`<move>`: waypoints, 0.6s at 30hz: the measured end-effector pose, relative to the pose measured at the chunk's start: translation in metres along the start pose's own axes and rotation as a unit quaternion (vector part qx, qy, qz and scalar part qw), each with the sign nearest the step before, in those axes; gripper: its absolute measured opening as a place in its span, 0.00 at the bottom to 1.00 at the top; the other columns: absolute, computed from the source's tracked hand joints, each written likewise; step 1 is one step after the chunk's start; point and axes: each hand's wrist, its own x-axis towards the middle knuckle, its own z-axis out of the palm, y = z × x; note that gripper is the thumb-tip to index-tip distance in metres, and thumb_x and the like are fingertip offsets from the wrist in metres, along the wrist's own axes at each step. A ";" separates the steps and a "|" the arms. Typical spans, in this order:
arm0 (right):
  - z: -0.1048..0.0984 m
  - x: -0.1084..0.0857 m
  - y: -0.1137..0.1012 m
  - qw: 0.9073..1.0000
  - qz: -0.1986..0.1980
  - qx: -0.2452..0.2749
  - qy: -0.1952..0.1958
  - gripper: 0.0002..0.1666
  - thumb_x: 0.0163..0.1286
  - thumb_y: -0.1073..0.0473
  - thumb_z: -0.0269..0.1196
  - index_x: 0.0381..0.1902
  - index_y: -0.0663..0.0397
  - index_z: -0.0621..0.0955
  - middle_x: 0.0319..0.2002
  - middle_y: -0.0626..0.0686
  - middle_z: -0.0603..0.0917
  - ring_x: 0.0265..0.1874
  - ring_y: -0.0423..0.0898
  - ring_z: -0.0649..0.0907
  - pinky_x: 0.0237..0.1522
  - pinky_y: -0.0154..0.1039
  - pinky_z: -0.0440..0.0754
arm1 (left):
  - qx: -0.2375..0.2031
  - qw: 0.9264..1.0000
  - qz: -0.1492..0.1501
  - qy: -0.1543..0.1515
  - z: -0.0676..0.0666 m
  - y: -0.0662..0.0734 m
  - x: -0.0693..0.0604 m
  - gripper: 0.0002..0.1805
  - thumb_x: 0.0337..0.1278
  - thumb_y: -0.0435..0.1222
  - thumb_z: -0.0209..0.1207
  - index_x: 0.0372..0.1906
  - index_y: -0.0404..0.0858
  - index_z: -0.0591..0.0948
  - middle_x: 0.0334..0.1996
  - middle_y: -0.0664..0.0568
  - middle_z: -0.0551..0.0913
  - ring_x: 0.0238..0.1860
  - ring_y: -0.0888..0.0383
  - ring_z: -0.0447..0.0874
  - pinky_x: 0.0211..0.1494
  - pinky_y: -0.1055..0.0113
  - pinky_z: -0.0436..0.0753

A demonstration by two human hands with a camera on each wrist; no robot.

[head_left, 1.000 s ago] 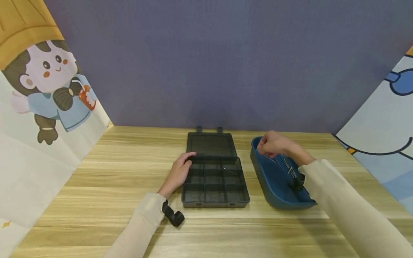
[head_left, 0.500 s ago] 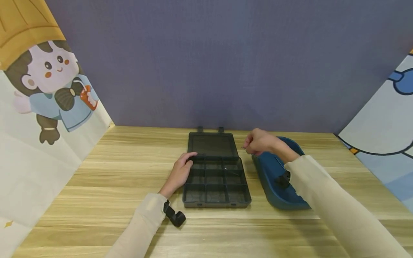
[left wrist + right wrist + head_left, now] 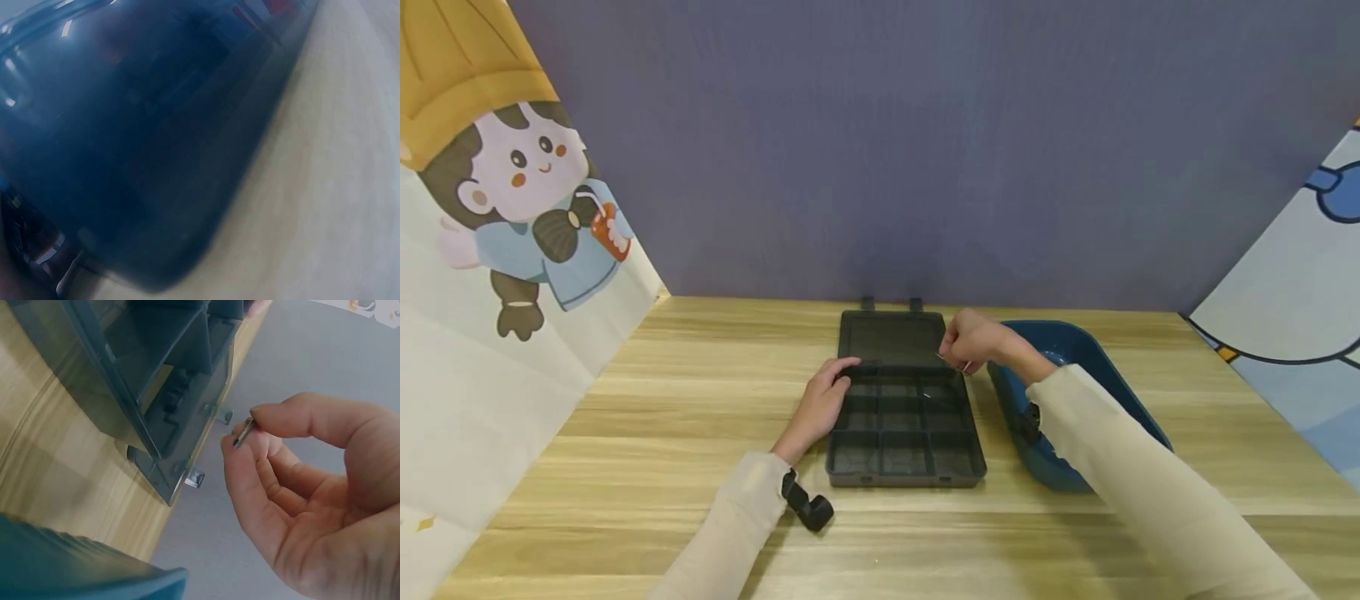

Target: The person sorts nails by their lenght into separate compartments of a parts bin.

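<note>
My right hand (image 3: 972,337) pinches a thin metal rod (image 3: 245,432) between thumb and index finger, above the right side of the lid of a dark, see-through compartment box (image 3: 907,481). That box lies open, its lid (image 3: 891,337) folded back toward the wall. Another thin rod (image 3: 927,396) with a pale end lies in the box's middle right part. My left hand (image 3: 817,408) rests at the box's left edge, index finger stretched across the rim near the hinge and thumb below it. Its other fingers are hidden.
A blue basin (image 3: 1123,392) stands right of the box, partly covered by my right sleeve. Its glossy wall (image 3: 144,137) fills much of the left wrist view. A grey-blue wall (image 3: 925,150) rises behind the wooden table (image 3: 625,467), with printed panels on either side.
My right hand has moved left, out of the blue basin and over to the box's lid, carrying the thin metal rod. My left hand has stayed at the box's edge.
</note>
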 end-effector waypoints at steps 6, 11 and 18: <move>0.006 0.004 -0.002 1.000 0.015 -0.016 -0.006 0.16 0.55 0.73 0.55 0.43 0.72 0.79 0.21 0.50 0.75 0.19 0.40 0.72 0.24 0.36 0.79 | -0.004 1.000 0.006 0.007 0.001 -0.001 0.001 0.20 0.66 0.30 0.44 0.60 0.34 0.75 0.61 0.41 0.74 0.66 0.43 0.67 0.68 0.47 0.65; 0.012 0.009 -0.001 0.999 0.024 -0.022 -0.010 0.16 0.54 0.75 0.55 0.42 0.72 0.80 0.19 0.50 0.75 0.17 0.39 0.71 0.22 0.34 0.77 | -0.005 1.000 0.003 0.005 0.001 -0.002 0.001 0.20 0.66 0.30 0.43 0.60 0.35 0.75 0.61 0.41 0.73 0.66 0.43 0.66 0.67 0.46 0.65; 0.019 0.012 0.002 0.999 0.032 -0.029 -0.016 0.14 0.55 0.76 0.55 0.39 0.71 0.81 0.19 0.50 0.76 0.16 0.39 0.71 0.22 0.36 0.79 | -0.003 1.000 -0.002 0.002 0.001 -0.002 0.001 0.20 0.67 0.31 0.43 0.60 0.35 0.75 0.61 0.42 0.74 0.67 0.44 0.66 0.68 0.47 0.65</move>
